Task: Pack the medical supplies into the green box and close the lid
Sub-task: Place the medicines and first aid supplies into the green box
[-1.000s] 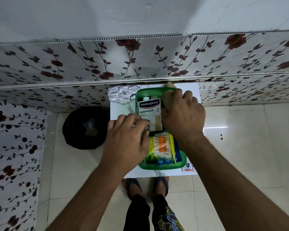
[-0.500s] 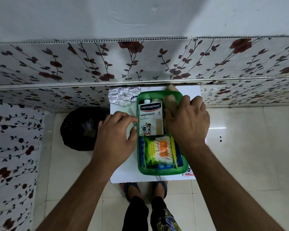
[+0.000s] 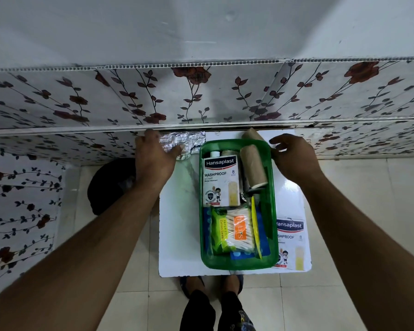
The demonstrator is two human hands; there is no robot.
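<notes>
The green box (image 3: 239,265) stands open on a small white table (image 3: 177,235). Inside lie a Hansaplast plaster carton (image 3: 221,181), a brown bandage roll (image 3: 252,167), a pack of cotton swabs (image 3: 234,229) and a blue item beneath them. A second Hansaplast carton (image 3: 292,244) lies on the table right of the box. Another brown roll (image 3: 250,134) sits behind the box. My left hand (image 3: 153,158) rests with spread fingers on the left end of a silver foil pack (image 3: 189,142). My right hand (image 3: 294,158) hovers open beside the box's far right corner. No lid is visible.
A black round bin (image 3: 110,187) stands on the tiled floor left of the table. A flower-patterned wall panel (image 3: 201,99) runs right behind the table. My feet (image 3: 210,283) are under the table's near edge.
Both hands have left the box. The left one moved left and back onto the foil pack; the right one moved out to the box's right side, leaving the brown roll inside.
</notes>
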